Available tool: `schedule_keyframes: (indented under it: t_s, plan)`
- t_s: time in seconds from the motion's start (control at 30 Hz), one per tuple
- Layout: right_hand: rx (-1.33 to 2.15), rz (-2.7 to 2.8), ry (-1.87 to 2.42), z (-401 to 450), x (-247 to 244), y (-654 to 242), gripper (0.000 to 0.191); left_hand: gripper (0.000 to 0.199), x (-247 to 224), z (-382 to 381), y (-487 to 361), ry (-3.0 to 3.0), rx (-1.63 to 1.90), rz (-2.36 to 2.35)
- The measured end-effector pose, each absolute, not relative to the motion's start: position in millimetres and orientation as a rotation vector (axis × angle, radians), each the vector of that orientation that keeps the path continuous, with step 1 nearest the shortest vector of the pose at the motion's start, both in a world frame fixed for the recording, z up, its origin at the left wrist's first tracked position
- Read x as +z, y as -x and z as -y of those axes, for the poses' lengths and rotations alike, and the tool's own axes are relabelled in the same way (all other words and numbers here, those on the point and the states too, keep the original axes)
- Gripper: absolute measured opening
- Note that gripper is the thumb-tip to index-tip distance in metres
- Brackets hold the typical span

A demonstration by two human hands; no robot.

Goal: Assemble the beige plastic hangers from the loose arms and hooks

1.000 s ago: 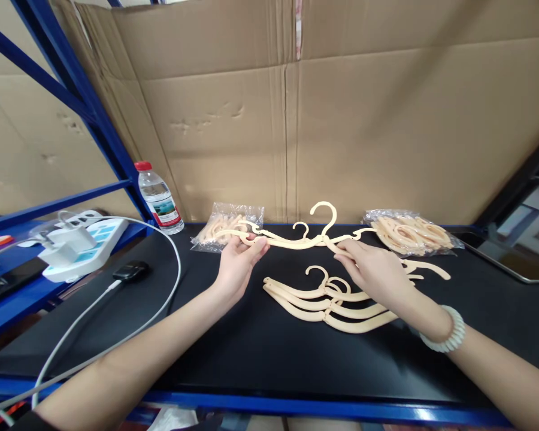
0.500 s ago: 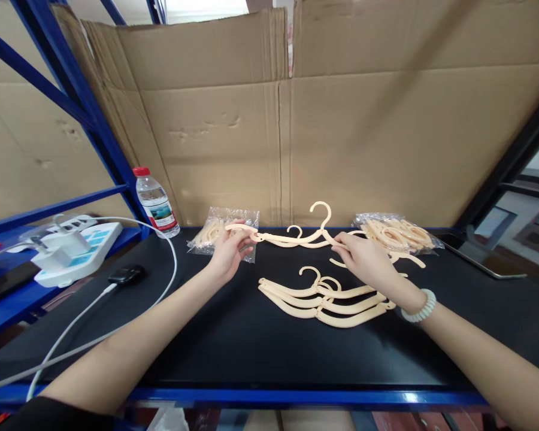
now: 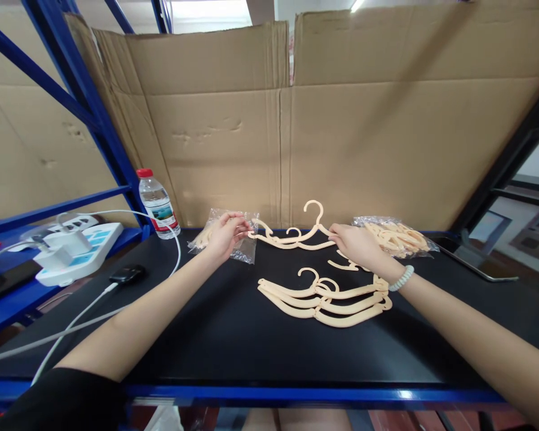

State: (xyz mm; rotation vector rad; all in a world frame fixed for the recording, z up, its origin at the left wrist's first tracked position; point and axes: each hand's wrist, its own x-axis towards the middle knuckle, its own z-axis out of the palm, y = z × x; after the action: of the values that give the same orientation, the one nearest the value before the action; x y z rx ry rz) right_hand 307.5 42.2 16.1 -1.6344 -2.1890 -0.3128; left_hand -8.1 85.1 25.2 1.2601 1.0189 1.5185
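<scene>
A cream plastic hanger [image 3: 313, 230], its hook upright, is raised above the back of the black table, with my right hand [image 3: 353, 242] closed on its right arm. My left hand [image 3: 229, 233] is at the hanger's left end, fingers bent together; the fingertips are close to the end joint, and what they pinch is too small to make out. Another cream hanger [image 3: 281, 244] lies just behind and below the raised one. Nearer me, several overlapping hangers [image 3: 323, 302] lie flat, hooks pointing away. More hanger parts [image 3: 345, 263] lie partly under my right hand.
Clear bags of cream parts lie at the back left [image 3: 202, 239] and back right [image 3: 397, 236]. A water bottle [image 3: 159, 206], a power strip [image 3: 83, 257] and a black device with a white cable [image 3: 126, 274] are at left. A dark tablet [image 3: 471, 257] lies at right.
The left arm piece of the raised hanger has folded inward toward its middle. My left hand has come off that piece, and my right hand has shifted slightly left.
</scene>
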Motion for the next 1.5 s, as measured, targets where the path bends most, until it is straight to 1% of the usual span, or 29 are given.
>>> schedule_keyframes:
  t_s: [0.17, 0.27, 0.4, 0.47, 0.6, 0.83, 1.1, 1.5]
  plan:
    - [-0.214, 2.149, 1.709, -63.9, 22.4, -303.0, 0.017, 0.014, 19.9, -109.1, 13.2, -1.599, 1.449, -1.129]
    - [-0.183, 2.113, 1.741, -72.4, 28.9, -300.9, 0.016, 0.023, 19.3, -114.3, 15.5, -1.916, 1.343, -1.173]
    - [-0.172, 2.099, 1.759, -76.4, 36.1, -296.8, 0.017, 0.035, 22.1, -116.3, 20.0, -2.378, 1.063, -1.180]
    - [-0.169, 2.099, 1.764, -78.0, 37.0, -294.9, 0.018, 0.033, 21.4, -119.1, 21.1, -2.557, 0.918, -1.193]
    - [-0.177, 2.111, 1.772, -81.5, 34.9, -295.1, 0.019, 0.018, 17.6, -126.5, 20.0, -2.801, 0.720, -1.281]
    - [-0.227, 2.176, 1.810, -81.3, 27.3, -304.3, 0.020, 0.023, 26.2, -127.6, 20.8, -3.004, 0.552, -1.441]
    - [-0.245, 2.333, 1.755, -87.8, 12.8, -304.2, 0.023, 0.032, 36.2, -133.1, 31.8, -3.134, 0.295, -1.489]
    - [-0.237, 2.441, 1.718, -85.8, -3.7, -303.9, 0.029, 0.035, 32.5, -135.8, 28.2, -3.198, 0.146, -1.440]
